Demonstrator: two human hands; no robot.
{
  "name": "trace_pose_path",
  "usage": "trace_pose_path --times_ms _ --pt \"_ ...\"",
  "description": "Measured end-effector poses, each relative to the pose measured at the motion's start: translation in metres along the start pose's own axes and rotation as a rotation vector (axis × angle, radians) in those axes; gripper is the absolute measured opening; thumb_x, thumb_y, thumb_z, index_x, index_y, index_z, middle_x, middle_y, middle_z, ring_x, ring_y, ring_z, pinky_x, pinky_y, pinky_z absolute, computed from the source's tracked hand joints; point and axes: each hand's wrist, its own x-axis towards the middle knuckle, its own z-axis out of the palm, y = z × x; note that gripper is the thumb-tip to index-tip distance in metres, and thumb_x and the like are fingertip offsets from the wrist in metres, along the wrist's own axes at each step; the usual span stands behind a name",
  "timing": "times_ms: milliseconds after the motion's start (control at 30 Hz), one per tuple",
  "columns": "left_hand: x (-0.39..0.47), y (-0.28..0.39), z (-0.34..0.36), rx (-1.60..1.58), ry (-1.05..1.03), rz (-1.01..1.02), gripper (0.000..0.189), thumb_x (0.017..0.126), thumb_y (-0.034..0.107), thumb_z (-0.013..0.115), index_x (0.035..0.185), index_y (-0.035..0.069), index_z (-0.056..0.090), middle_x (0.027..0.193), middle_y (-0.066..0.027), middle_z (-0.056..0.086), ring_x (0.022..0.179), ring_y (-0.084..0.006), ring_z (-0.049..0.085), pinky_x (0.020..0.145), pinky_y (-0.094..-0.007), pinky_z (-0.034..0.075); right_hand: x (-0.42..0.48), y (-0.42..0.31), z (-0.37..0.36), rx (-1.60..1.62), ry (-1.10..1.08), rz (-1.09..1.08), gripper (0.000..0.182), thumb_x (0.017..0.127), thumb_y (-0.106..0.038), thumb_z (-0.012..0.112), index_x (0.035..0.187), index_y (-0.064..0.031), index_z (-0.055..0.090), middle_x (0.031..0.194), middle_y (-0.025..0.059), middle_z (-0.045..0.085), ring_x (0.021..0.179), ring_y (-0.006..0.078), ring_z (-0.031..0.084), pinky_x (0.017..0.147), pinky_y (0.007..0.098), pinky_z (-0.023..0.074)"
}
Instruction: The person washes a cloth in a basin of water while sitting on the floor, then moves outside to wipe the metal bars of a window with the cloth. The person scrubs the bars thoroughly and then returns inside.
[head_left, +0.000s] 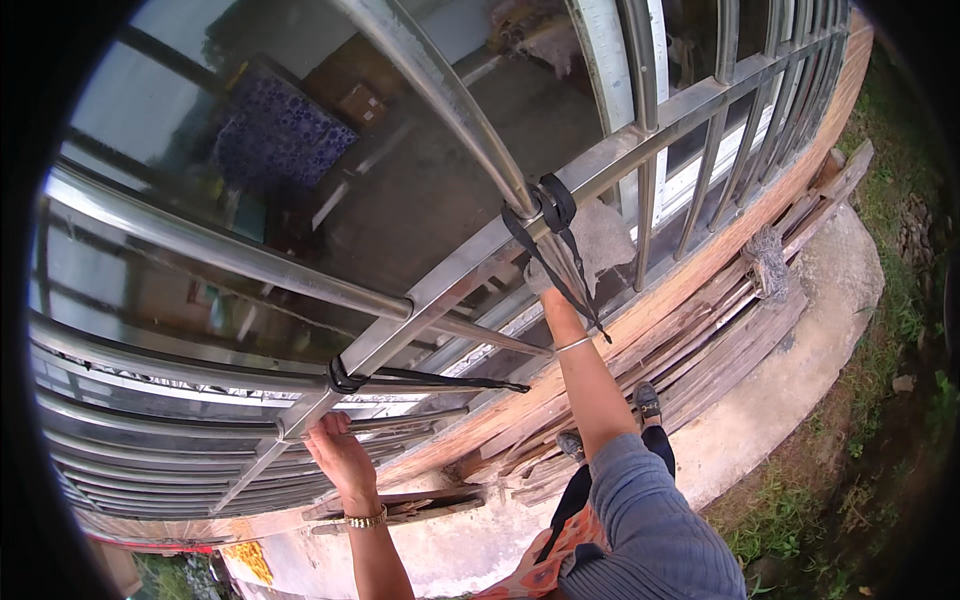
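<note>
My left hand (339, 454) is curled at the horizontal metal rail (450, 274) of a window grille, just below a black strap (345, 377) knotted round it. My right arm reaches between the bars, and a light grey cloth (600, 244) lies at my right hand (549, 289), by the window and its sill. The cloth, a bar and a dangling strap cover most of that hand, so its fingers cannot be made out. A second black strap (556, 202) is tied round the rail above my right wrist.
Old wooden planks (720, 345) lie along the wall's foot beside my feet. A grey bundle of netting or wire (765, 262) rests on them. Beyond the concrete strip (832, 277) is grassy ground (787, 517). Vertical steel bars (457, 97) stand before the window glass.
</note>
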Motion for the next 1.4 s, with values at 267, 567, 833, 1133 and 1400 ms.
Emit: trace_pose_path --times_ms 267,567,833,1133,1400 --pt "0.002 -0.001 0.013 -0.041 0.04 -0.031 0.01 0.093 0.019 0.044 0.089 0.01 0.044 0.07 0.0022 0.034 0.066 -0.0103 0.031 0.065 -0.0265 0.031 -0.06 0.043 0.003 0.326 -0.368 -0.525 0.015 0.074 -0.014 0.054 0.087 -0.0092 0.058 0.09 0.0124 0.059 0.082 0.0287 0.058 0.067 0.0377 0.0464" --pt "0.0 -0.006 -0.003 -0.081 0.023 0.003 0.014 0.093 0.022 0.045 0.09 0.009 0.047 0.075 0.0024 0.042 0.068 -0.0089 0.034 0.065 -0.0251 0.033 -0.104 0.014 -0.075 0.582 -0.262 0.173 0.019 0.077 0.001 0.054 0.093 -0.0069 0.058 0.086 0.0128 0.06 0.073 0.0293 0.059 0.065 0.0359 0.0485" --pt "-0.002 -0.003 -0.004 -0.031 0.02 -0.004 0.018 0.093 0.025 0.048 0.089 0.008 0.053 0.073 0.0035 0.046 0.066 -0.0065 0.036 0.061 -0.0215 0.03 -0.181 -0.079 -0.151 2.038 -0.842 0.775 0.02 0.085 -0.004 0.05 0.105 -0.0014 0.05 0.1 0.0056 0.057 0.088 0.0127 0.055 0.081 0.024 0.0425" --pt "0.0 0.009 -0.01 0.054 -0.07 -0.146 0.019 0.093 0.024 0.046 0.095 0.005 0.051 0.079 0.0024 0.049 0.072 -0.0063 0.041 0.066 -0.0208 0.034 -0.053 -0.255 -0.113 1.087 0.062 -0.579 0.032 0.078 -0.003 0.059 0.11 -0.0002 0.055 0.105 0.0141 0.058 0.098 0.0306 0.056 0.084 0.0384 0.0445" --pt "0.001 0.006 -0.019 0.066 -0.134 -0.161 0.02 0.092 0.016 0.047 0.08 0.002 0.054 0.067 0.0066 0.045 0.061 -0.0032 0.035 0.05 -0.0209 0.031 0.005 -0.339 -0.168 0.586 0.382 -1.085 0.032 0.074 -0.016 0.061 0.106 -0.0146 0.063 0.094 -0.0062 0.06 0.09 0.0092 0.055 0.077 0.0241 0.0424"
